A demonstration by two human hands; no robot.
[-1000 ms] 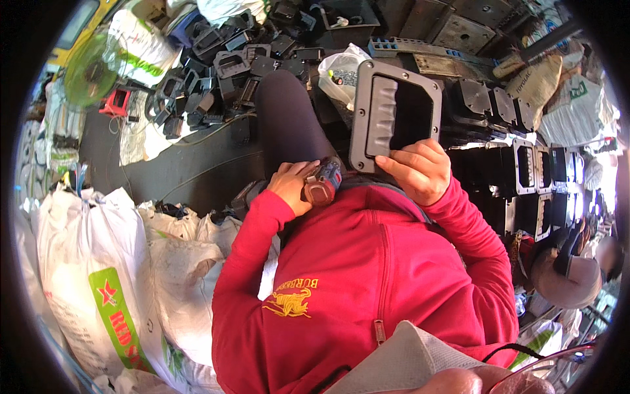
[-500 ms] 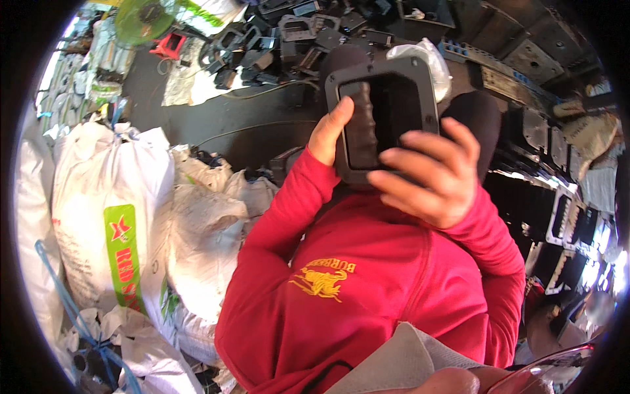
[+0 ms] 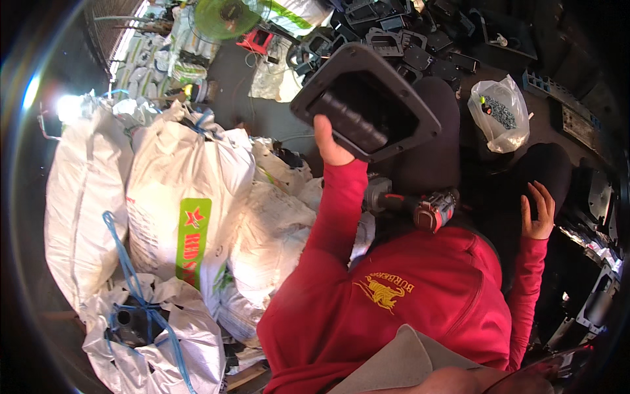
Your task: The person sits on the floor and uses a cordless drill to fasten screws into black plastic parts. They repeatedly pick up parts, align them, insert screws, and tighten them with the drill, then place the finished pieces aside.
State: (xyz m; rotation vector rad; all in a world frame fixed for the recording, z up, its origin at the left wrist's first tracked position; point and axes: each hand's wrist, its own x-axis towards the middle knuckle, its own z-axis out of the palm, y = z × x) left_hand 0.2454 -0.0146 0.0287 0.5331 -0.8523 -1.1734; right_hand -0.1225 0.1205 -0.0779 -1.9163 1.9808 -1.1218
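My left hand [image 3: 333,146] holds up a black rectangular recessed handle [image 3: 354,121] by its near left edge. The handle has a wide flange with holes and a ridged grip bar across its pocket; it is tilted, and most of the fingers are hidden behind it. Apart from the handle, my right hand [image 3: 539,213] rests by my right thigh with fingers stretched out and nothing visible in them. In my lap lies a black and red cordless power tool [image 3: 430,209]. Ahead of my right knee stands a clear plastic bag [image 3: 502,115] with many small grey metal pieces.
White woven sacks [image 3: 187,177] crowd the left side, one tied with blue cord [image 3: 134,282]. A heap of black parts [image 3: 413,52] lies ahead. Beyond the sacks are a green fan [image 3: 226,16] and a red object [image 3: 256,41]. More parts [image 3: 597,299] stand at the right.
My right hand has left the handle and dropped to the right thigh. My left hand keeps the handle, now turned and tilted. The lap tool has come into view as the view shifted.
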